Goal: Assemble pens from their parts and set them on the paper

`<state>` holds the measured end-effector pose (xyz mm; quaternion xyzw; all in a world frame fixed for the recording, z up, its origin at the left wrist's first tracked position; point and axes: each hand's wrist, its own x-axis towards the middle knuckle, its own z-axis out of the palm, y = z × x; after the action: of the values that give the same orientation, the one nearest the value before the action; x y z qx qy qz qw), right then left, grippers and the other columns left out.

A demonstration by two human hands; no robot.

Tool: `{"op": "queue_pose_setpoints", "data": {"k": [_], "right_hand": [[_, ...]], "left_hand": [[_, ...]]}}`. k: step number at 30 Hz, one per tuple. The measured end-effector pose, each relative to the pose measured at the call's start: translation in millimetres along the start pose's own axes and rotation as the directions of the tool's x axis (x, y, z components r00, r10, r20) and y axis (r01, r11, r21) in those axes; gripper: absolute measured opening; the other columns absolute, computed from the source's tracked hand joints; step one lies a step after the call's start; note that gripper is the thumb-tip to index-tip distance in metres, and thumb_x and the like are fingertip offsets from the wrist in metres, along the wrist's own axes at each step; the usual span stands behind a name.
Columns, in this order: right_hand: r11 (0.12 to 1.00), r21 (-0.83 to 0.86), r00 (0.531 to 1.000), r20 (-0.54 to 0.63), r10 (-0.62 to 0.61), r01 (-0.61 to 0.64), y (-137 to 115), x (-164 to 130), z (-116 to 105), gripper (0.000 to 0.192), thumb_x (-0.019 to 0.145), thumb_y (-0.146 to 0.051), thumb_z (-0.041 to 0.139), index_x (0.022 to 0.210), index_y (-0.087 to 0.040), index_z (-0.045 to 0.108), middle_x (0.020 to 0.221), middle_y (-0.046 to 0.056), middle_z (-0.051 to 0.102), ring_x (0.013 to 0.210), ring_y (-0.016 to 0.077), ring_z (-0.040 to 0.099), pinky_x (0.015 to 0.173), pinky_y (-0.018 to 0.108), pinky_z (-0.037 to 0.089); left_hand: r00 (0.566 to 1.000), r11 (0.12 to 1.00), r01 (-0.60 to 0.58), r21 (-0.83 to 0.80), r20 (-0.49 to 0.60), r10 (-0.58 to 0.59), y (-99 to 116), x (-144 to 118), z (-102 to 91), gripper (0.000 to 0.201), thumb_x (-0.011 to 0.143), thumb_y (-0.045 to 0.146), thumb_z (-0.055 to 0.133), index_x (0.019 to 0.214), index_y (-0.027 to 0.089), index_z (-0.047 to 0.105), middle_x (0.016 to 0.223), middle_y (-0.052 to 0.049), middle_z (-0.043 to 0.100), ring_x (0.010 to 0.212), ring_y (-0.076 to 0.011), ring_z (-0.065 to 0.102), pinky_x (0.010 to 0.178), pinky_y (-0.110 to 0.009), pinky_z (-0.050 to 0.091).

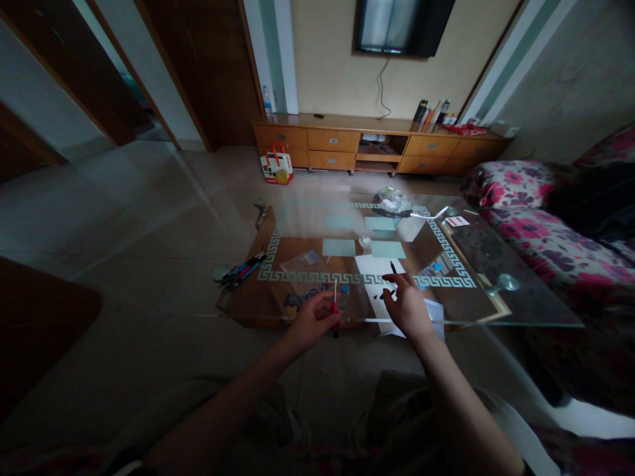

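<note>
screwdriver (pixel 335 309): i see a small red-handled screwdriver just below the centre of the frame, standing nearly upright at the near edge of the glass table (pixel 520 311), thin shaft pointing up.
left hand (pixel 313 322): my fingers are curled round the red handle, holding it; thumb side faces the tip.
right hand (pixel 407 305): just right of centre, fingers bent over the white paper (pixel 373 270); a dark pen-like stick (pixel 393 267) pokes up past the fingertips, and i cannot tell whether it is pinched or only touched.
small dark pieces (pixel 385 294): lying on the paper right beside my right fingers, too small to name.
handling: i judge the screwdriver light and stiff; the handle is the place to grip, the slim shaft would slip and roll between fingers. the dark bits look tiny and easy to flick off the glass.
plastic bag (pixel 305 268): clear, flat on the table just above my left hand.
pens (pixel 243 270): a bundle at the table's left edge, well apart from both hands.
green squares (pixel 338 247): pale cards in the middle of the table, beyond the paper.
sofa (pixel 526 211): floral, along the right of the frame.
cabinet (pixel 377 142): low wooden unit in the upper middle, under a wall screen.
</note>
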<state>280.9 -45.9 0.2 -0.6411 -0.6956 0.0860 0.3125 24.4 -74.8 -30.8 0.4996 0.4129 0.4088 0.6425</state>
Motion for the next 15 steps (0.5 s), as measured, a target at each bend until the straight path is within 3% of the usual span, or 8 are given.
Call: {"op": "queue_pose_setpoints", "data": {"k": [5, 9, 15], "right_hand": [[0.976, -0.218, 0.999, 0.039, -0.013, 0.021, 7.0, -3.6, 3.2, 0.037, 0.079, -0.015, 0.056, 0.115, -0.018, 0.066, 0.113, 0.013, 0.055, 0.105, 0.0290, 0.053, 0.095, 0.041, 0.044], [0.954, -0.295, 0.997, 0.057, -0.046, 0.061, 3.0, -6.2, 6.0, 0.035, 0.081, -0.018, 0.060, 0.116, -0.021, 0.067, 0.117, 0.013, 0.052, 0.106, 0.0306, 0.048, 0.095, 0.045, 0.043], [0.897, -0.428, 0.990, 0.123, -0.063, 0.110, -10.4, -12.4, 11.5, 0.031, 0.086, -0.025, 0.063, 0.116, -0.029, 0.068, 0.141, 0.012, 0.041, 0.119, 0.0380, 0.038, 0.092, 0.054, 0.039]], "left_hand": [[1.000, 1.000, 0.015, -0.002, -0.011, -0.015, 3.6, -0.7, 1.5, 0.051, 0.077, 0.035, 0.078, 0.121, 0.019, 0.056, 0.094, -0.006, 0.068, 0.082, -0.0189, 0.070, 0.077, -0.033, 0.055], [1.000, 1.000, 0.012, 0.003, -0.009, -0.012, 4.7, -1.0, 2.6, 0.050, 0.077, 0.034, 0.077, 0.119, 0.018, 0.056, 0.092, -0.005, 0.068, 0.081, -0.0190, 0.070, 0.076, -0.032, 0.056], [1.000, 1.000, 0.022, 0.009, -0.013, -0.022, 5.0, -1.0, 4.3, 0.049, 0.076, 0.034, 0.077, 0.119, 0.019, 0.057, 0.093, -0.005, 0.068, 0.082, -0.0188, 0.070, 0.076, -0.032, 0.056]]}}
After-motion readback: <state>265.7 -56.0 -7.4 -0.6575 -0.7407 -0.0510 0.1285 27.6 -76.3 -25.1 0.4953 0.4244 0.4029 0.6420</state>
